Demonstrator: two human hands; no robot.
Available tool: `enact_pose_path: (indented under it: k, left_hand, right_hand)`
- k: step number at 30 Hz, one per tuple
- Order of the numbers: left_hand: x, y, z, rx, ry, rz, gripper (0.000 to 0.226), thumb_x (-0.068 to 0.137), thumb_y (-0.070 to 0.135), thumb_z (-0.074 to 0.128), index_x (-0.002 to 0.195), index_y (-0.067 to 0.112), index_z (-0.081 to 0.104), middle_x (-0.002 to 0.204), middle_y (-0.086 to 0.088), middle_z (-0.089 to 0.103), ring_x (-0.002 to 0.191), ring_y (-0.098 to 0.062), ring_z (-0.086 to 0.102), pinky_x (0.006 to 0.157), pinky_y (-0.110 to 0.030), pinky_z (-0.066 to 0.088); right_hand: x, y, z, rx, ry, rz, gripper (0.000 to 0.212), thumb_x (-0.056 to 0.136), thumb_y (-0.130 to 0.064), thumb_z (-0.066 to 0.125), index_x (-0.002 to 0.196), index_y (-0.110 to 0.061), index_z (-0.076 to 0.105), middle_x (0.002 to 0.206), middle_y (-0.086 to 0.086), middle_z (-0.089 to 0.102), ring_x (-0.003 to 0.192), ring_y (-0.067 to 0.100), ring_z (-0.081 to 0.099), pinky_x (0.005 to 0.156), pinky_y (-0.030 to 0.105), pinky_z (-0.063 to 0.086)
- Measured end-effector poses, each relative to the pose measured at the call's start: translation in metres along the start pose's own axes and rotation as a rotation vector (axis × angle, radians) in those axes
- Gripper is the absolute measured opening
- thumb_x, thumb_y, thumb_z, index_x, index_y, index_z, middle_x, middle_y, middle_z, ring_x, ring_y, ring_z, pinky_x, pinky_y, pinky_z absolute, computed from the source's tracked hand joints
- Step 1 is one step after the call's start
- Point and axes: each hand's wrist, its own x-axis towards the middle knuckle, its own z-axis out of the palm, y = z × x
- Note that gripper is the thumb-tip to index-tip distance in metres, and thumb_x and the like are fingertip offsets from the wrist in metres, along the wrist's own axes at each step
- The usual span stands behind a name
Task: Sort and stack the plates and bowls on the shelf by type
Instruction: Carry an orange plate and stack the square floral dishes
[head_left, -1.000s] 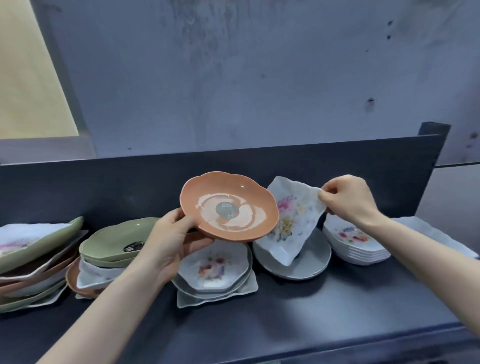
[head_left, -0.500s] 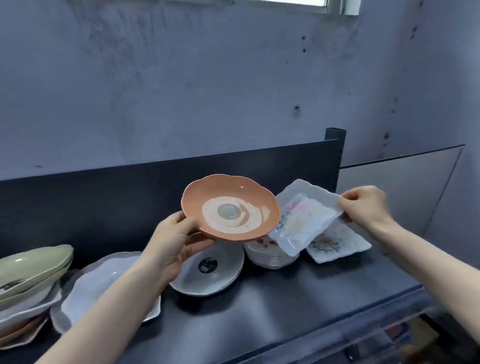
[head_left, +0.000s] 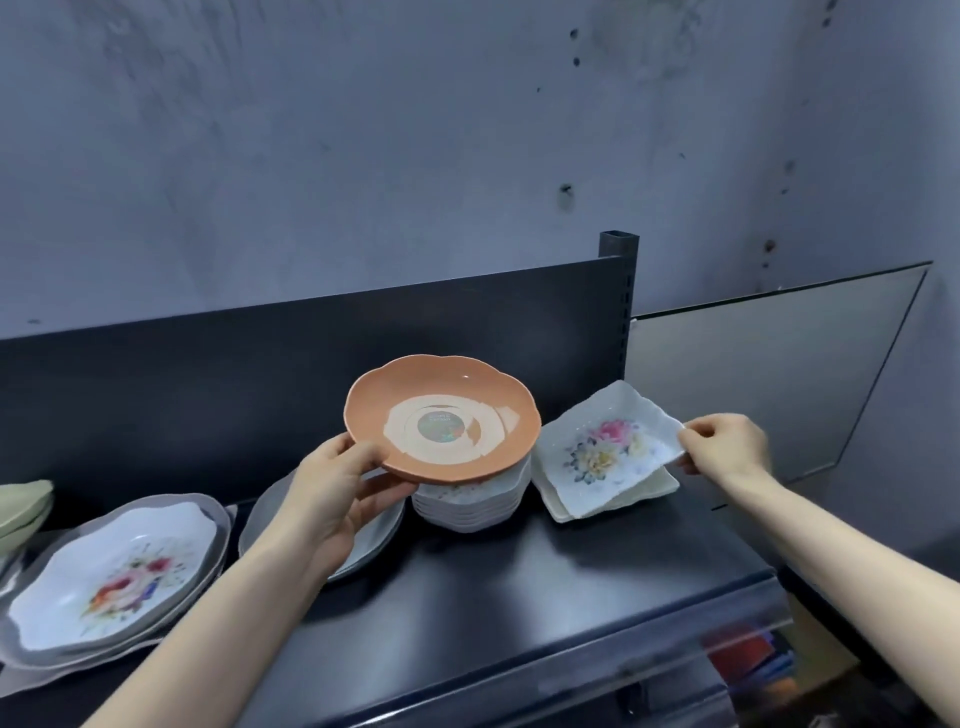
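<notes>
Plates and bowls crowd the dark metal shelf (head_left: 519, 587) under a grey concrete wall (head_left: 415, 156). The left hand (head_left: 337, 499) grips a terracotta-orange scalloped plate (head_left: 441, 423) by its near-left rim, thumb on top and fingers beneath, holding it in the air above a stack of small white bowls (head_left: 470, 501); a round sticker and pale residue mark the plate's centre. The right hand (head_left: 727, 447) pinches the right corner of a white square plate with a pink and yellow flower print (head_left: 608, 449), which lies tilted over another white square plate (head_left: 644, 491) at the shelf's right end. A plain grey round plate (head_left: 374, 535) sits partly hidden behind the left hand. Further left lies a white wavy-edged floral dish (head_left: 114, 571) on a stack of similar pale dishes, and at the far left edge shows a pale green dish (head_left: 23, 506).
</notes>
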Motion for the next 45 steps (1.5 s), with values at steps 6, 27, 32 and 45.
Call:
enact_pose_path:
  k: [6, 27, 32, 45]
  left_hand:
    - [-0.004, -0.014, 0.008, -0.002, 0.072, -0.011, 0.018, 0.086, -0.005, 0.049, 0.094, 0.004, 0.062, 0.086, -0.010, 0.069, 0.064, -0.021, 0.070, 0.055, -0.026, 0.059]
    - [-0.011, -0.020, -0.032, -0.002, 0.194, 0.026, 0.023, 0.086, -0.003, 0.049, 0.104, 0.003, 0.062, 0.092, -0.011, 0.070, 0.066, -0.021, 0.070, 0.066, -0.031, 0.061]
    - [-0.022, -0.008, -0.080, -0.059, 0.288, 0.068, 0.018, 0.088, -0.003, 0.049, 0.097, 0.007, 0.061, 0.085, -0.007, 0.067, 0.066, -0.021, 0.069, 0.057, -0.027, 0.060]
    - [-0.049, 0.047, -0.216, -0.083, 0.424, 0.187, 0.015, 0.089, -0.004, 0.049, 0.089, 0.007, 0.058, 0.083, -0.009, 0.064, 0.062, -0.018, 0.069, 0.051, -0.026, 0.058]
  right_hand:
    - [0.009, 0.026, 0.021, -0.470, -0.174, -0.134, 0.017, 0.073, -0.004, 0.048, 0.064, -0.007, 0.062, 0.070, 0.013, 0.063, 0.066, 0.035, 0.052, 0.059, 0.032, 0.045]
    - [-0.031, -0.063, 0.052, -0.365, -0.238, -0.611, 0.029, 0.080, -0.009, 0.054, 0.100, -0.015, 0.074, 0.098, 0.001, 0.075, 0.098, 0.029, 0.066, 0.076, 0.035, 0.053]
    - [-0.071, -0.112, 0.084, -0.248, -0.320, -0.735, 0.030, 0.082, -0.008, 0.057, 0.104, -0.018, 0.075, 0.102, -0.003, 0.075, 0.100, 0.020, 0.067, 0.077, 0.027, 0.048]
    - [-0.171, -0.190, 0.191, -0.226, -0.548, -0.800, 0.033, 0.080, -0.008, 0.054, 0.103, -0.020, 0.075, 0.104, -0.004, 0.075, 0.102, 0.017, 0.066, 0.086, 0.030, 0.051]
